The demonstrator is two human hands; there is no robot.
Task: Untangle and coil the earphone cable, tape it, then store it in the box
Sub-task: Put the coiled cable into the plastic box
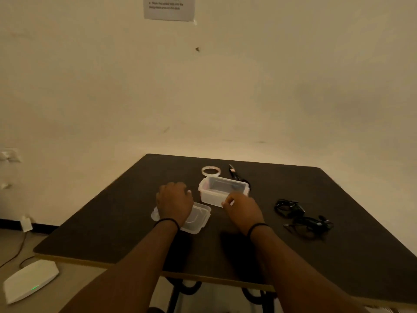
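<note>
A person is sitting at a dark bench, seen from a head camera looking down. The left hand is resting, fingers curled, on a clear lid lying flat on the bench; whether it is gripping the lid is hard to tell. The right hand is touching the near wall of the open clear box, fingers loosely apart, clamped on nothing visible. At three o'clock from the box, well apart, the black earphone cable is lying in a tangled heap, untouched. At twelve o'clock sit a tape roll and scissors. The task appears barely begun: the box is open, but untangling, coiling, taping and storing are left. Behind is a bare cream wall with a paper notice; a white device is lying on the floor at seven o'clock.
</note>
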